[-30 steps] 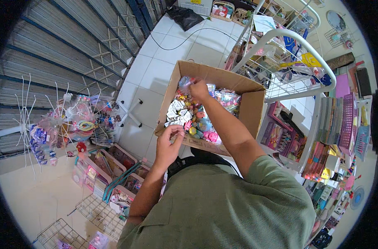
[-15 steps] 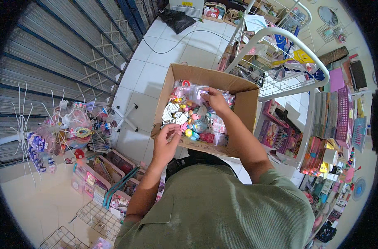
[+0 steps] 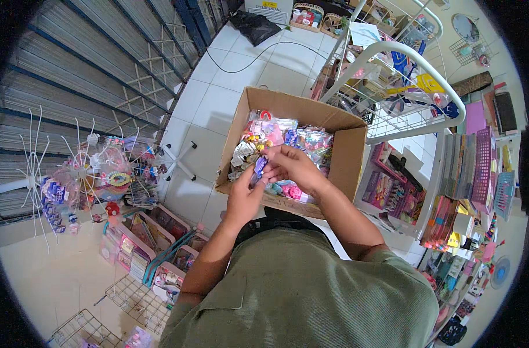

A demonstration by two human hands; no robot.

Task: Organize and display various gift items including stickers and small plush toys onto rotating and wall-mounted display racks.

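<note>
Grip: left hand pinches the lower end of a small purple packet between thumb and fingers; right hand pinches it from the other side, fingers curled inward; the exact contact of each fingertip is partly hidden.
Packet: held above the near left part of a cardboard box, tilted, between the two hands.
Shutter: grey ribbed metal with dark blue bars, far left.
Hook stand: white metal prongs, with bagged trinkets hanging off them.
Wire grid: lying at lower left, below pink bins filled with small goods.
Stand feet: white, crossed, dark-tipped, on white floor tiles, left of the box.
Box load: white cards on the left, a pink toy near the close wall, clear packets farther right; flaps up, top open.
Black bag: crumpled on the floor beyond the box, a thin cable curving just beside it.
White rack: right of the box, loaded; yellow item on top.
Purple basket: far right, upright beside a row of books.
</note>
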